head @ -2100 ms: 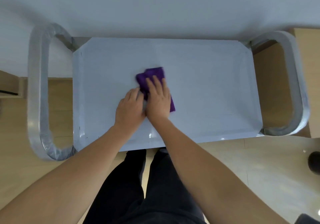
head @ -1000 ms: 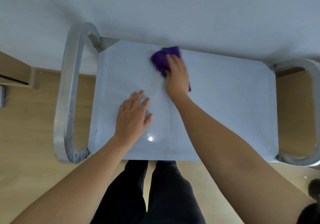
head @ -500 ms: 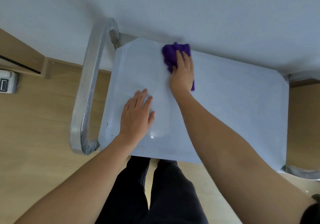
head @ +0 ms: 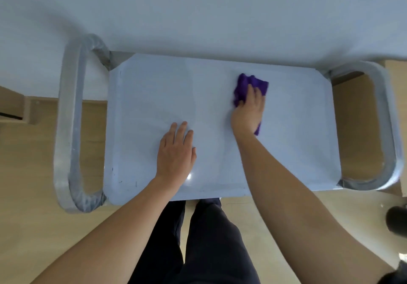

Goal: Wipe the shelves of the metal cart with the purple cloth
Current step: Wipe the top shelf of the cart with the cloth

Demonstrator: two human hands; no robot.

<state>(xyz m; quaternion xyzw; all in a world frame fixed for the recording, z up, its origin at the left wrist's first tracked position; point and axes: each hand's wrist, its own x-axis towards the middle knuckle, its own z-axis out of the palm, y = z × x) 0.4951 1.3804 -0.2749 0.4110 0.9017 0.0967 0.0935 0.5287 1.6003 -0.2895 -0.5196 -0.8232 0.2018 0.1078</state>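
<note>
Since the earlier frames, the purple cloth (head: 253,85) has been carried from the far edge at mid-shelf to the right half of the top shelf (head: 297,134), and the right hand (head: 248,112) has been carried with it; the left hand (head: 176,151) has been kept flat on the shelf. Item: metal cart (head: 145,90), seen from above, set against a pale wall (head: 198,8); one looped handle (head: 66,118) is fitted at the left end and another (head: 387,129) at the right. Item: cloth, crumpled, lying on the shelf towards the far right part, largely covered by the right hand, whose fingers are laid out over it and pressed down, no grip being seen. Item: left hand, palm down, fingers extended and close together, nothing held, placed near the front centre of the shelf. Both hands are kept well apart. Item: dark trousers (head: 209,239), seen below the front edge. Item: wooden floor (head: 33,173), seen around the cart.
</note>
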